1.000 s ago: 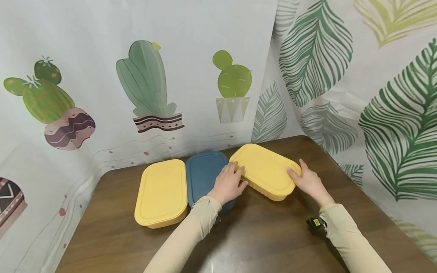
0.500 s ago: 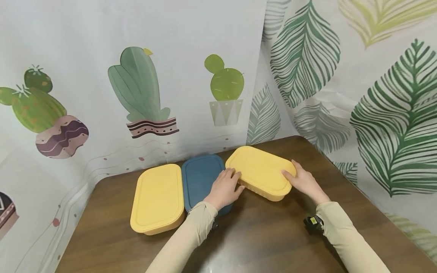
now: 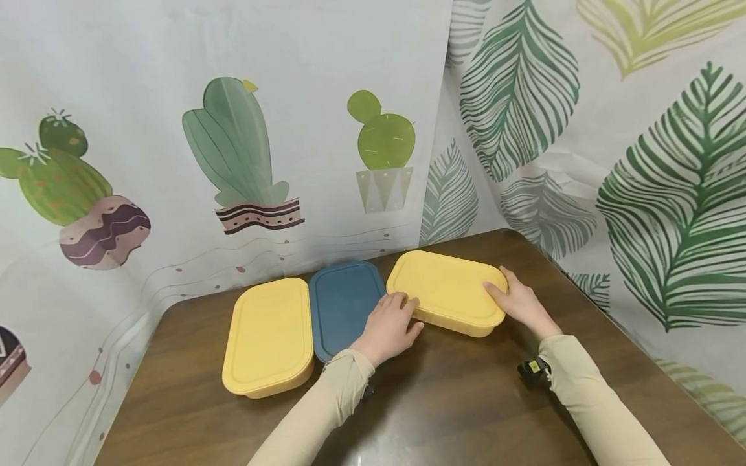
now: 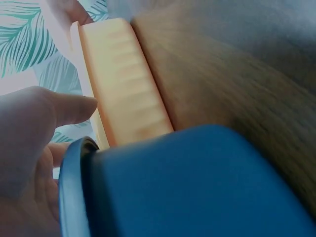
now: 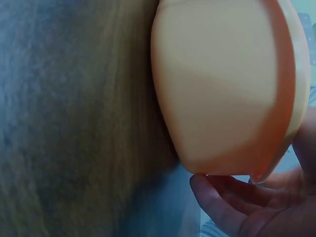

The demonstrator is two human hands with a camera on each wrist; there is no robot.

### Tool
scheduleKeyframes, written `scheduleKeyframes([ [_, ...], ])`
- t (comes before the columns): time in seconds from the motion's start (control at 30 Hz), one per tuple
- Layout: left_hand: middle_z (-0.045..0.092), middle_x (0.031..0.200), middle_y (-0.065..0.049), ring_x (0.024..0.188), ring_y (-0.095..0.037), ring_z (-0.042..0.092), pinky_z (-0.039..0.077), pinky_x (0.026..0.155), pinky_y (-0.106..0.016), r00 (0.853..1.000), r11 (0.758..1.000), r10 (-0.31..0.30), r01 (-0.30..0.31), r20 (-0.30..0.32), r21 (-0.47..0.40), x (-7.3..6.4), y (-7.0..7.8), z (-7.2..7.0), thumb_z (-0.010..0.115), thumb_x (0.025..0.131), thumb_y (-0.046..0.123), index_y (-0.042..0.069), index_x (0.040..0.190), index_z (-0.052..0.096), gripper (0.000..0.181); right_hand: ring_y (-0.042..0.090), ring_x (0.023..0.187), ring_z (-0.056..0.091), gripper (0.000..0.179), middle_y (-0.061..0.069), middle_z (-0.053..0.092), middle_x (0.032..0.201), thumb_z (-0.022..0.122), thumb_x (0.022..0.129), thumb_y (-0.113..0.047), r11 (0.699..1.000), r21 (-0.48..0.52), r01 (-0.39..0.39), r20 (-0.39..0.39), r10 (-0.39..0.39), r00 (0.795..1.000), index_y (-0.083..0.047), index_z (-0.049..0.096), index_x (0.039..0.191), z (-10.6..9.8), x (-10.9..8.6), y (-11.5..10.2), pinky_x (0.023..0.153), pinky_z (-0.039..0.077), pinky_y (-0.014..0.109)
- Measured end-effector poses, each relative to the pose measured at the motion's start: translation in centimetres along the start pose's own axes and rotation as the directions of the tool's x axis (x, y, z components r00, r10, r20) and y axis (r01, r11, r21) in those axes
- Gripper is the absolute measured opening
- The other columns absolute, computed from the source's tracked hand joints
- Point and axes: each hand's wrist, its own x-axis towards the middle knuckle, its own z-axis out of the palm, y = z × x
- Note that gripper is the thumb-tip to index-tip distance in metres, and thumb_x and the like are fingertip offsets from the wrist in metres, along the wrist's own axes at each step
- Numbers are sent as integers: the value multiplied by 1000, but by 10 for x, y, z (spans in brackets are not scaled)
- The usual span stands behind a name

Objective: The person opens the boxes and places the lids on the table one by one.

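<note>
Two yellow lidded food boxes and a blue one lie on the table in the head view. My right hand (image 3: 521, 304) grips the right end of the slanted right-hand yellow box (image 3: 449, 285), thumb on the lid. In the right wrist view its fingers reach round the end wall of that box (image 5: 217, 89). My left hand (image 3: 387, 327) lies over the right side of the blue box (image 3: 344, 310), fingertips at the yellow box's near left edge. In the left wrist view, the left thumb (image 4: 74, 107) is at the yellow lid's rim, and the blue box (image 4: 197, 182) partly hides the other fingers.
The other yellow box (image 3: 271, 336) stands left of the blue one, side by side with it. All are on a brown wooden table (image 3: 443, 414). A cloth printed with cacti (image 3: 384, 142) hangs behind, and a leaf-print one (image 3: 688, 194) on the right.
The right-hand yellow box has turned slightly, its right end shifting away from me with the right hand. My left hand has edged right along its near side. The head view has shifted a little.
</note>
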Motion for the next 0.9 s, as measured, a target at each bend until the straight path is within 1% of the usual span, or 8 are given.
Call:
scheduleKeyframes([
  [0.1, 57, 132, -15, 128, -31, 52, 36, 114, -43, 1000, 1000, -10, 9, -18, -28, 2, -4, -1, 63, 100, 36, 8, 139, 59, 48, 57, 134, 36, 92, 42, 31, 149, 41, 103, -58, 1000, 17, -12, 8, 11, 1000, 7, 6, 158, -4, -5, -1, 105, 36, 66],
  [0.2, 55, 137, -18, 133, -33, 49, 34, 115, -45, 999, 998, -43, 42, -21, -51, 5, -10, -4, 62, 100, 36, 6, 140, 57, 50, 58, 133, 37, 93, 42, 33, 148, 39, 103, -59, 999, 34, -26, 10, 26, 1000, 7, 3, 158, -7, -12, -2, 104, 36, 67],
  [0.27, 53, 140, -21, 136, -36, 46, 35, 114, -47, 997, 995, -75, 74, -3, -71, 6, -15, -6, 61, 101, 36, 5, 142, 56, 51, 58, 131, 40, 94, 42, 36, 146, 39, 103, -59, 999, 31, -24, 8, 24, 1000, 8, 1, 158, -7, -18, -3, 102, 38, 67],
  [0.37, 51, 141, -22, 138, -40, 43, 39, 111, -50, 993, 988, -116, 119, 34, -99, 7, -22, -8, 60, 102, 36, 6, 140, 57, 48, 56, 128, 45, 93, 42, 41, 143, 42, 104, -56, 1000, 15, 3, -3, -3, 1000, 10, 3, 157, -4, -24, -4, 101, 41, 64],
  [0.47, 53, 138, -21, 137, -41, 44, 43, 107, -52, 990, 985, -135, 140, 50, -106, 8, -24, -8, 60, 102, 35, 7, 135, 60, 43, 55, 131, 43, 93, 42, 36, 146, 46, 103, -54, 1000, -2, 30, -8, -30, 1000, 12, 5, 156, 1, -26, -6, 102, 40, 64],
  [0.6, 54, 134, -21, 135, -41, 46, 45, 106, -52, 990, 987, -138, 140, 38, -78, 9, -23, -8, 60, 102, 34, 7, 131, 63, 40, 57, 136, 33, 94, 43, 25, 151, 48, 103, -54, 999, -11, 36, -17, -36, 999, 12, 6, 156, 5, -25, -7, 107, 33, 66],
  [0.8, 57, 129, -21, 132, -41, 49, 46, 104, -51, 994, 993, -111, 112, 22, -36, 9, -16, -6, 61, 101, 33, 6, 123, 66, 35, 57, 136, 33, 94, 43, 25, 151, 48, 103, -53, 999, -6, 34, -15, -34, 999, 13, 7, 155, 1, -25, -4, 108, 33, 65],
  [0.9, 58, 125, -20, 126, -39, 54, 51, 98, -49, 995, 995, -101, 101, 6, -12, 10, -12, -4, 61, 101, 34, 7, 119, 67, 33, 57, 135, 35, 94, 43, 28, 149, 48, 103, -53, 999, -8, 32, -8, -32, 999, 14, 7, 155, -3, -24, -2, 107, 35, 65],
])
